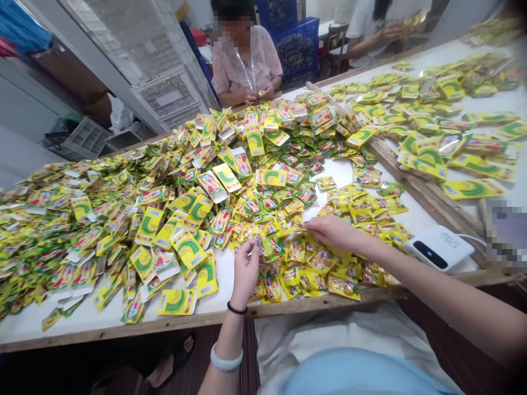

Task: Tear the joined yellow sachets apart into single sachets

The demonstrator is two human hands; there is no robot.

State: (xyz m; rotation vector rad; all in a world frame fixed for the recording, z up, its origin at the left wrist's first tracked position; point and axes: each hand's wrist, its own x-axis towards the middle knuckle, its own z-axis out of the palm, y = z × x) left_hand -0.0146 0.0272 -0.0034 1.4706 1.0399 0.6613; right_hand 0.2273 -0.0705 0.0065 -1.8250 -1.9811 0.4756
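Locate the green sachet point(272, 248) at the near side of the white table point(224, 271), directly before you, in the gap between your hands. It lies just to the right of your left hand point(246, 266), at the fingertips, and to the left of and nearer the table edge than your right hand point(329, 233); the left is the nearer hand. Its long axis cannot be read with certainty, as neighbouring packs crowd it. Your hands are apart. The left thumb and fingertips are drawn together at the sachet's edge; whether they are clamped on it cannot be told. The right fingertips point left, at the yellow sachets point(296, 250); their grip is likewise obscured. Count: one green sachet at your left fingertips; one white power bank point(438, 248), right of your right forearm; one wooden divider point(428, 192); two co-workers, one opposite point(247, 60) and one at upper right point(370, 30). The yellow sachets and the printed cartons point(187, 247), heaped to the left, overlap too densely to count.
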